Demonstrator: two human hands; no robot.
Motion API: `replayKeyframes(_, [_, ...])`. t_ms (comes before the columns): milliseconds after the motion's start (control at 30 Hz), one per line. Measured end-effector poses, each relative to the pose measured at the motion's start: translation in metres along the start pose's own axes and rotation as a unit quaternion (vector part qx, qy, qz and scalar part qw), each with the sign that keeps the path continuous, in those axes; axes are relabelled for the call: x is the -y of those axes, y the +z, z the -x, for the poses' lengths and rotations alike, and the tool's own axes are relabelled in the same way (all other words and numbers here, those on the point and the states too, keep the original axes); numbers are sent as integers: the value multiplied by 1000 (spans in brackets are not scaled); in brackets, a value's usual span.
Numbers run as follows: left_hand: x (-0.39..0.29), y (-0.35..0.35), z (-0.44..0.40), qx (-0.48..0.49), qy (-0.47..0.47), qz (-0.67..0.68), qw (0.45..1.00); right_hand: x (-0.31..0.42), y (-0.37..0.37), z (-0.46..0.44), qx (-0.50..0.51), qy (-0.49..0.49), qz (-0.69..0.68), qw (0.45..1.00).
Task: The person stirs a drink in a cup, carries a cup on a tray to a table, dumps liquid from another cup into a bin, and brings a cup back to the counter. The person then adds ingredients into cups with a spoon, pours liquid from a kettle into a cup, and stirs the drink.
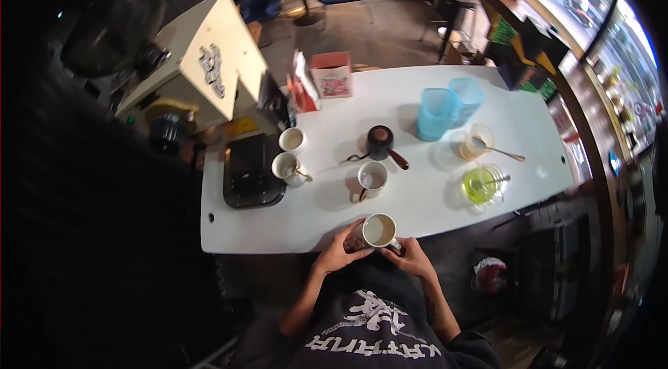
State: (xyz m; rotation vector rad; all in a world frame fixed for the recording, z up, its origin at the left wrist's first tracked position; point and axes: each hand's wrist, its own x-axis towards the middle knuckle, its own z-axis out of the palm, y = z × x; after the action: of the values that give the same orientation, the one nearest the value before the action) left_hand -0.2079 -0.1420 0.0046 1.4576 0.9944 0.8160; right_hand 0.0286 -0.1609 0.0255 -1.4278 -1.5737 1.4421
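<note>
A cream mug [380,230] is held between both hands at the front edge of the white table. My left hand [339,251] wraps its left side, fingers curled against the wall. At the handle on the lower right, my right hand [412,258] grips with its fingers. Pale, cloudy liquid seems to lie inside the mug. Just beyond it stands another white mug [373,178] with a gold-coloured handle. Behind that is a small dark pot [380,141] with a brown handle.
Two white cups [288,166] stand by a black scale-like tray [252,185] and a cream machine [202,63]. Blue pitchers [437,115], a glass of yellow-green liquid [479,187] and a glass with a spoon [476,141] occupy the right. A red-and-white box [332,75] stands at the back.
</note>
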Motion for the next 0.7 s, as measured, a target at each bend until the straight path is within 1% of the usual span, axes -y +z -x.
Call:
replayKeyframes(33, [1,1,3,-33,17,-13,999,-12,1,-11,30,-13,-2,999])
replayKeyframes(67, [2,2,6,-56,-21,12,998,-9,-2,-17,48,-15,3,999])
replayKeyframes(133, [7,9,12,-94,-60,42,993,-2,-4,-32,95,-27,1,995])
replayKeyframes(200, [12,15,13,-149,-41,38,987,-7,-4,-45,132,-36,2,991])
replayKeyframes(267, [18,20,22,-189,-41,33,981,-14,2,-53,158,-107,15,981])
replayKeyframes(333, [20,23,27,-247,-39,-2,968,-11,9,-54,177,-112,14,978])
replayKeyframes(367, [21,21,27,-254,-39,-1,966,-8,11,-57,180,-117,15,977])
replayKeyframes(433, [17,15,27,-269,-15,-77,960,-4,17,-62,183,-119,19,976])
replayKeyframes(467, [17,12,26,-269,-16,-75,960,-3,24,-64,173,-129,-6,976])
replayKeyframes(533, [16,1,24,-270,-11,-130,954,-1,31,-67,159,-135,-33,977])
replayKeyframes(633, [14,-17,16,-266,-19,-105,958,1,40,-76,159,-116,-17,980])
replayKeyframes(700, [12,-31,10,-267,-20,-100,958,-6,49,-84,167,-75,-5,983])
